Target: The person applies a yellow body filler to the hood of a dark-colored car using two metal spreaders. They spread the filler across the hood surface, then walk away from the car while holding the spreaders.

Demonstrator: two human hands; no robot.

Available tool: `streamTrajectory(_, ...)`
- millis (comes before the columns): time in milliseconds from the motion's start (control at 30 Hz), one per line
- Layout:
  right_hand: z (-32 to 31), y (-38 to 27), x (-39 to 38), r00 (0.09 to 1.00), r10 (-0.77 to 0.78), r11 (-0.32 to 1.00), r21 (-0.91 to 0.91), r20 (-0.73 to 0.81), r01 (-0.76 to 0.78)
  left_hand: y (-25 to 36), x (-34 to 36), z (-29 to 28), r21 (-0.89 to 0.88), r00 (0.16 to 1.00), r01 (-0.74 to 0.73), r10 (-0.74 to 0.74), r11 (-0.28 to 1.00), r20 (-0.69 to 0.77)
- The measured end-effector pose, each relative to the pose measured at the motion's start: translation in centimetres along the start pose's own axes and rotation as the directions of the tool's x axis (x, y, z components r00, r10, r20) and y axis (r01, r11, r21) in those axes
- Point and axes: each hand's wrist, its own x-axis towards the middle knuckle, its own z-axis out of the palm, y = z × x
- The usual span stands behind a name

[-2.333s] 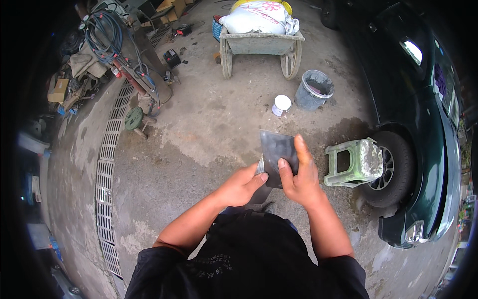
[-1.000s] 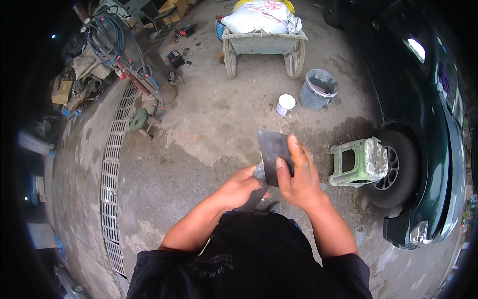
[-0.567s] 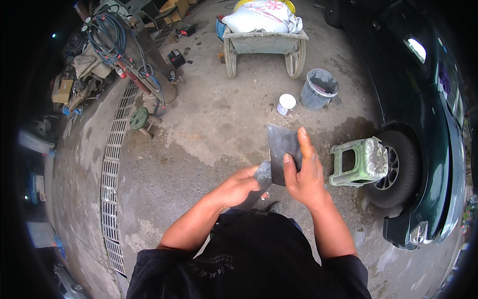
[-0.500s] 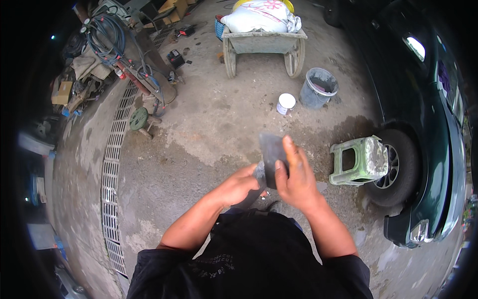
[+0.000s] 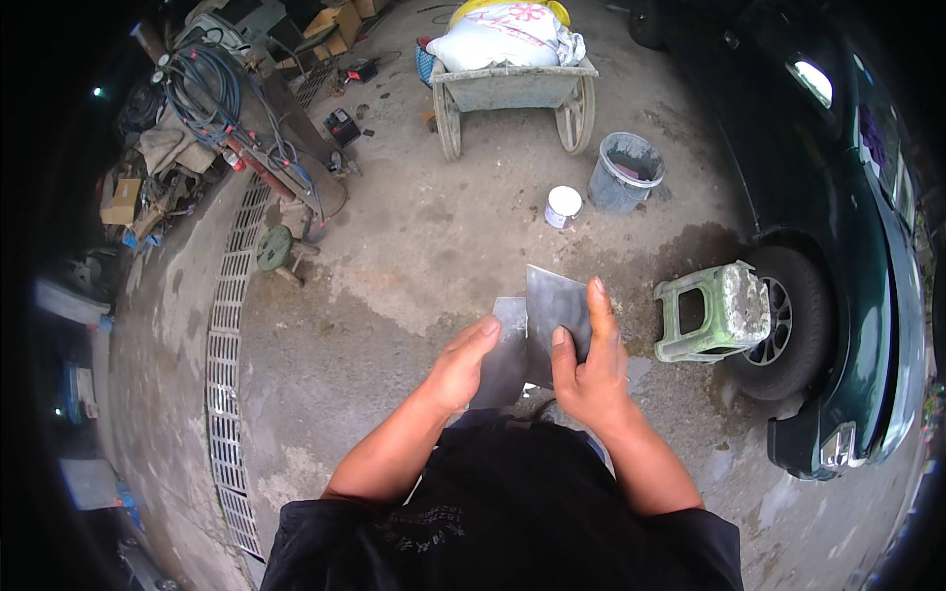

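Observation:
My left hand grips a flat grey scraper blade with pale smears near its upper edge, the thumb laid along its side. In my right hand is a second flat grey scraper blade, held upright with the thumb pressed on its face and a finger along its right edge. The two blades are side by side in front of my chest, their inner edges touching or nearly so. Parts of both blades are hidden behind my fingers.
Ahead stand a white can, a grey bucket and a loaded cart. A green-white plastic stool is at right by the car wheel. Left are a small green stool, a floor grate and coiled hoses.
My left hand and its blade have turned so that more of the blade's face shows. The right-hand blade has tilted, showing its face more broadly.

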Motion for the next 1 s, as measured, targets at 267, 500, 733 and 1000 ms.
streamTrajectory(267,1.5,-1.4,0.0,0.999,0.003,1.000,0.024,-0.035,-0.002,-1.5,0.4,1.0,0.397,0.935,-0.303,0.350,0.866,-0.050)
streamTrajectory(500,1.6,-1.3,1.5,0.995,-0.078,0.995,0.057,-0.067,0.082,-1.3,0.4,1.1,0.475,0.908,-0.359,0.419,0.804,-0.024)
streamTrajectory(733,2.1,-1.3,2.2,0.991,-0.055,0.990,0.124,-0.124,0.070,-0.8,0.1,1.3,0.500,0.897,-0.380,0.443,0.778,-0.006)
streamTrajectory(1000,1.1,-1.8,2.1,0.989,0.076,0.991,0.121,-0.126,-0.061,-0.6,-0.2,2.0,0.311,0.924,-0.365,0.381,0.878,0.009)
